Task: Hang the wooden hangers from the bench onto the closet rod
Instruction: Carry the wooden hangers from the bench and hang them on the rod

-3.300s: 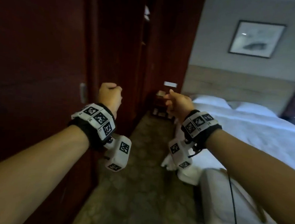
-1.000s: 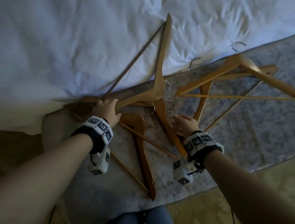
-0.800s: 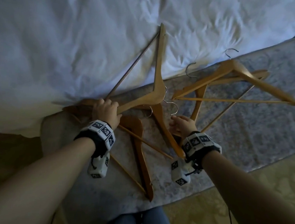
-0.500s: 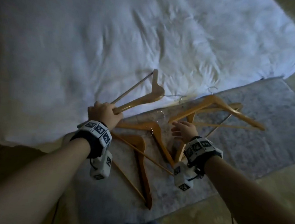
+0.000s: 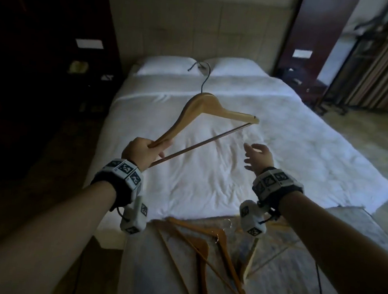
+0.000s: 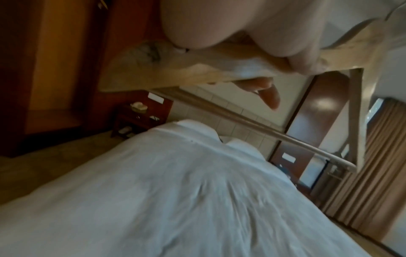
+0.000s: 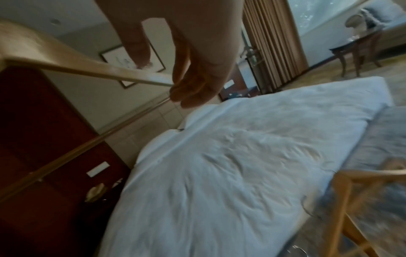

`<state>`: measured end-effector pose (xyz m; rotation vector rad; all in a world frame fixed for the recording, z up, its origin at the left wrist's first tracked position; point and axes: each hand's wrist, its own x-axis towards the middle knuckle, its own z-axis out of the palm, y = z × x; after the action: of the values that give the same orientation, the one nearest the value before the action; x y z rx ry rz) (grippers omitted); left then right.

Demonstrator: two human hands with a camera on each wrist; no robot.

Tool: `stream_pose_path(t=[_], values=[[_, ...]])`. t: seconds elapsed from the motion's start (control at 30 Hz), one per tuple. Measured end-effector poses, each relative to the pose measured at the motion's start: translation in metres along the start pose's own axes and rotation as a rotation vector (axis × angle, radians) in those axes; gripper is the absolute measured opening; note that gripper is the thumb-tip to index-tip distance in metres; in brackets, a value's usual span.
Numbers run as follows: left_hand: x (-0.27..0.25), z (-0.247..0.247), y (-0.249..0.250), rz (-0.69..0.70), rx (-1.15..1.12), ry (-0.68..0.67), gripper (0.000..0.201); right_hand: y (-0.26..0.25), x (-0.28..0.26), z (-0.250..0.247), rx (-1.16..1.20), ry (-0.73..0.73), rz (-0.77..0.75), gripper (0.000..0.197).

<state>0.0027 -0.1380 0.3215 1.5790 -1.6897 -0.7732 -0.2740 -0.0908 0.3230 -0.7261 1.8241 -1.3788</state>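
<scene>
My left hand (image 5: pixel 141 152) grips the end of one arm of a light wooden hanger (image 5: pixel 205 105), held up over the bed with its metal hook (image 5: pixel 200 70) pointing away from me. The left wrist view shows my fingers (image 6: pixel 270 93) curled round that wooden arm (image 6: pixel 186 69). My right hand (image 5: pixel 257 156) hovers empty to the right of the hanger's bar, fingers spread; the right wrist view shows those fingers (image 7: pixel 193 87) relaxed near the hanger's far end (image 7: pixel 92 67). Several more wooden hangers (image 5: pixel 213 248) lie in a heap on the grey bench (image 5: pixel 317 284) below my wrists.
A white bed (image 5: pixel 209 171) with two pillows (image 5: pixel 167 65) fills the middle. Dark wooden closet panels (image 5: pixel 44 65) stand at the left with a nightstand (image 6: pixel 138 118) beside the bed. Curtains (image 5: pixel 380 68) and a rack are at the far right.
My left hand has lifted one hanger off the bench and raised it over the bed. My right hand has let go of the pile and risen, empty. The head view has tilted up.
</scene>
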Motion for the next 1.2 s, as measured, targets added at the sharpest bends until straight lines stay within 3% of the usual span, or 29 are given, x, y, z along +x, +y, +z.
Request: stream_pose_path(t=[0.2,0.27,0.43,0.57,0.83,0.93,1.0,1.2], values=[[-0.079,-0.093,-0.011,0.017,-0.100,0.231,0.057,-0.055,-0.058,0.031,0.176,-0.039,-0.166,0.090],[-0.116,-0.120,-0.023,-0.002,-0.099,0.294,0.058,-0.070,-0.085,0.046,0.191,-0.023,-0.245,0.095],[-0.216,-0.193,-0.063,-0.119,-0.107,0.434,0.061,-0.079,-0.174,0.102,0.142,-0.241,-0.341,0.079],[-0.297,-0.279,-0.098,-0.232,-0.052,0.566,0.063,-0.081,-0.261,0.158,0.227,-0.367,-0.214,0.043],[-0.504,-0.458,-0.198,-0.506,0.192,0.545,0.034,-0.081,-0.499,0.285,0.105,-0.854,-0.186,0.011],[-0.592,-0.525,-0.232,-0.624,0.310,0.584,0.026,-0.074,-0.604,0.330,0.023,-1.032,-0.111,0.015],[-0.657,-0.572,-0.255,-0.703,0.340,0.681,0.024,-0.067,-0.673,0.358,-0.074,-1.194,-0.109,0.015],[-0.828,-0.690,-0.297,-0.886,0.404,1.011,0.026,-0.037,-0.871,0.422,-0.624,-1.817,-0.518,0.007]])
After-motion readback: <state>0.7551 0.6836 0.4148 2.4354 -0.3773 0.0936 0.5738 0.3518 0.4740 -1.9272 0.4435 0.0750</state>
